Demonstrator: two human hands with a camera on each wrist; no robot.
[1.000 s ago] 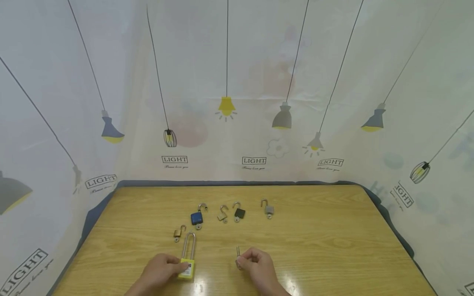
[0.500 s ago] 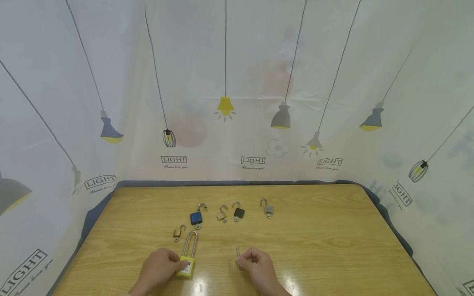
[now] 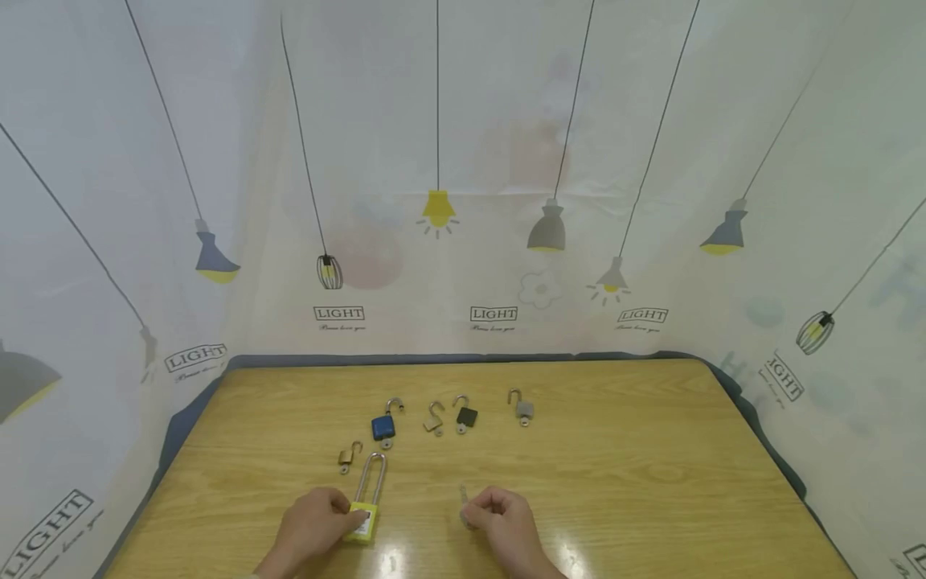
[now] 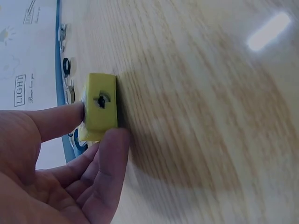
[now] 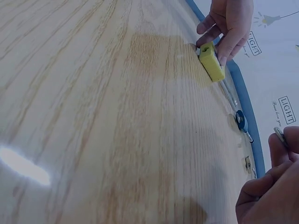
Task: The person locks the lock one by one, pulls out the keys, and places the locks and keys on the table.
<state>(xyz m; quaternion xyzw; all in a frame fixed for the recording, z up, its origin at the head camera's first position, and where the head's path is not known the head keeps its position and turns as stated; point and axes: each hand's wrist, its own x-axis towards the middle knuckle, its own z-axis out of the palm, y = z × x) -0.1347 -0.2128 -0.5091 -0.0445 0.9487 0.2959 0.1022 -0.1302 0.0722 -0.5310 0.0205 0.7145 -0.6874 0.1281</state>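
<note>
In the head view my left hand (image 3: 311, 521) pinches a yellow padlock (image 3: 366, 529) by its body, thumb on the white label. The padlock's long metal shackle (image 3: 379, 474) points away from me. Its keyhole (image 4: 101, 101) faces the left wrist camera, with nothing in it. To the right, my right hand (image 3: 506, 527) pinches a small silvery key (image 3: 464, 497) between thumb and forefinger, its thin blade pointing away. The key is apart from the padlock. In the right wrist view only a bit of the key (image 5: 279, 134) shows between the fingers.
Beyond my hands lie several padlocks with their shackles swung out: brass (image 3: 346, 457), blue (image 3: 383, 427), pale gold (image 3: 433, 423), black (image 3: 466, 417) and grey (image 3: 524, 411). Each has a key at its base. A lamp-print curtain (image 3: 405, 330) surrounds the wooden table (image 3: 615, 482).
My left hand has shifted the yellow padlock slightly away from me and tilted it a little. The key in my right hand has turned slightly; that hand stays in place.
</note>
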